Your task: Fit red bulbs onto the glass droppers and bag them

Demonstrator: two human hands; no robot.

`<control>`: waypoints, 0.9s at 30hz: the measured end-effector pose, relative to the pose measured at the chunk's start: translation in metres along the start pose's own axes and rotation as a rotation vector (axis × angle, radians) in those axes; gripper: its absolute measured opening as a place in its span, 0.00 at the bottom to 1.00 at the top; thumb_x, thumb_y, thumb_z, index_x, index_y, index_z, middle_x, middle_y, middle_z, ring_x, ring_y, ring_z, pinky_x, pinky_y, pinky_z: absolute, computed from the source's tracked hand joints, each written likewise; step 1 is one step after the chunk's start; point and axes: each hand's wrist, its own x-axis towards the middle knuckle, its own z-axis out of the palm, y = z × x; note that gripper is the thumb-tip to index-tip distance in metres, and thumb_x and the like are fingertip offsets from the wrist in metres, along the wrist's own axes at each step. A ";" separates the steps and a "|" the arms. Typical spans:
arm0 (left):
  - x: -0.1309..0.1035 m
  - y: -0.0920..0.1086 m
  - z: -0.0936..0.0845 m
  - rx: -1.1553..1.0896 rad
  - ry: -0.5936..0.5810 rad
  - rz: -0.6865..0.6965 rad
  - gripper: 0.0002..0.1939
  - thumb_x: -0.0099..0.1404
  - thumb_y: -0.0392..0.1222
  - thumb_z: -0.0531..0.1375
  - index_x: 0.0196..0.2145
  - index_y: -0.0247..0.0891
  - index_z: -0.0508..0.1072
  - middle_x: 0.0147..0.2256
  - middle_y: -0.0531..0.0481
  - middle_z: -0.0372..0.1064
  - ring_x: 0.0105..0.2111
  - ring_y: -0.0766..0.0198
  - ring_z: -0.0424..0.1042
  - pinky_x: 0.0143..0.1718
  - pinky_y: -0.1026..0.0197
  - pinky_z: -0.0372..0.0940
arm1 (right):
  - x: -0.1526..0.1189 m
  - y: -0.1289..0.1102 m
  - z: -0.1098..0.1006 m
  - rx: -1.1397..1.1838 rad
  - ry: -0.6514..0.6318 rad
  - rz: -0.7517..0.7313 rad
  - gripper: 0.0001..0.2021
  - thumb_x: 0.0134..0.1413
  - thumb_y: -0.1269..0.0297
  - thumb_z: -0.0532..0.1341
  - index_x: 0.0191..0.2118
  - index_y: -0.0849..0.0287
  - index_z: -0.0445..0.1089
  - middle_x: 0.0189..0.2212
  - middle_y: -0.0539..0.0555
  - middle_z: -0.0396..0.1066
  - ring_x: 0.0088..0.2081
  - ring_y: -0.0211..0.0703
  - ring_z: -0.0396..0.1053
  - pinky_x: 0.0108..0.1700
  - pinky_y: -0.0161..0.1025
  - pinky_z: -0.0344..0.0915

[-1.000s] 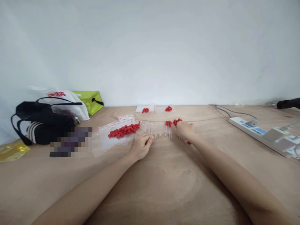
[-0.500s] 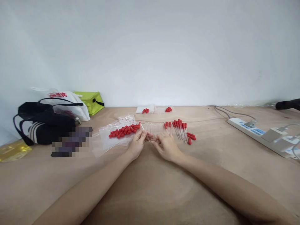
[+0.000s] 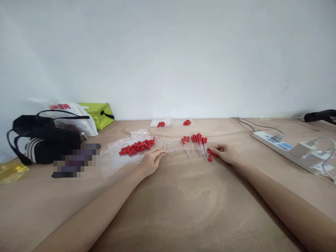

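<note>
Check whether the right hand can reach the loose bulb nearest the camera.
Likely yes: that bulb lies uncovered on the table, and the right hand is close by, at two bulbs just beyond it.

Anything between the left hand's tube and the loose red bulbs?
Yes: the red-topped droppers lie across the straight line from the tube in the left hand to the loose red bulbs at the right hand.
</note>
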 end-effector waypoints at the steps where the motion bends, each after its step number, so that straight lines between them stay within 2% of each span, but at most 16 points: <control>1: 0.000 0.001 0.000 0.009 -0.013 0.008 0.12 0.63 0.38 0.47 0.36 0.35 0.69 0.30 0.48 0.66 0.31 0.64 0.66 0.33 0.63 0.60 | 0.000 -0.001 0.000 -0.003 0.007 0.015 0.17 0.43 0.49 0.55 0.25 0.59 0.69 0.20 0.50 0.68 0.23 0.38 0.64 0.24 0.32 0.55; 3: -0.001 0.003 0.001 0.025 -0.027 0.012 0.12 0.64 0.39 0.47 0.36 0.35 0.70 0.29 0.48 0.65 0.29 0.65 0.65 0.31 0.64 0.60 | 0.002 -0.004 0.000 0.008 0.071 0.042 0.17 0.44 0.49 0.55 0.25 0.60 0.69 0.19 0.50 0.68 0.22 0.38 0.63 0.24 0.33 0.55; 5: -0.001 0.004 0.001 0.039 -0.035 0.007 0.12 0.64 0.40 0.48 0.34 0.35 0.70 0.27 0.50 0.64 0.27 0.66 0.64 0.30 0.64 0.59 | 0.002 -0.010 0.000 0.044 0.190 0.038 0.18 0.45 0.49 0.54 0.26 0.61 0.68 0.20 0.51 0.67 0.22 0.38 0.63 0.24 0.33 0.55; 8: -0.001 0.004 0.002 0.038 -0.043 0.005 0.12 0.64 0.40 0.49 0.34 0.37 0.70 0.27 0.50 0.65 0.28 0.65 0.65 0.31 0.64 0.60 | -0.002 -0.029 0.004 0.165 0.284 -0.082 0.18 0.48 0.50 0.52 0.30 0.61 0.66 0.22 0.53 0.67 0.23 0.38 0.62 0.25 0.34 0.57; 11: -0.001 0.004 0.003 0.017 -0.049 0.016 0.11 0.64 0.40 0.48 0.36 0.37 0.70 0.31 0.49 0.68 0.32 0.64 0.67 0.34 0.63 0.61 | -0.014 -0.060 0.018 0.312 0.183 -0.336 0.15 0.52 0.55 0.51 0.38 0.61 0.65 0.29 0.55 0.68 0.28 0.39 0.64 0.30 0.36 0.61; 13: -0.002 0.005 0.003 0.010 -0.049 0.020 0.11 0.64 0.39 0.48 0.35 0.37 0.69 0.32 0.48 0.68 0.33 0.63 0.67 0.35 0.62 0.61 | -0.023 -0.081 0.030 0.266 0.114 -0.517 0.13 0.53 0.61 0.52 0.42 0.59 0.65 0.33 0.56 0.67 0.33 0.40 0.64 0.35 0.38 0.62; 16: -0.002 0.005 0.004 -0.002 -0.042 0.026 0.11 0.64 0.40 0.48 0.35 0.37 0.69 0.33 0.48 0.69 0.34 0.63 0.67 0.36 0.62 0.61 | -0.029 -0.105 0.048 0.214 0.025 -0.679 0.11 0.54 0.67 0.51 0.38 0.58 0.69 0.32 0.55 0.64 0.35 0.40 0.63 0.39 0.40 0.61; 21: -0.003 0.005 0.004 -0.022 -0.042 0.026 0.12 0.65 0.41 0.47 0.36 0.38 0.69 0.33 0.48 0.69 0.33 0.64 0.68 0.36 0.62 0.62 | -0.030 -0.116 0.066 0.246 -0.010 -0.713 0.10 0.53 0.69 0.52 0.36 0.58 0.70 0.31 0.54 0.63 0.34 0.39 0.62 0.39 0.40 0.61; 27: -0.003 0.006 0.003 -0.047 -0.051 0.041 0.13 0.64 0.41 0.48 0.37 0.38 0.70 0.33 0.47 0.69 0.33 0.64 0.68 0.35 0.62 0.63 | -0.034 -0.113 0.069 0.307 -0.072 -0.692 0.07 0.53 0.69 0.52 0.35 0.59 0.67 0.30 0.53 0.66 0.32 0.37 0.63 0.35 0.36 0.61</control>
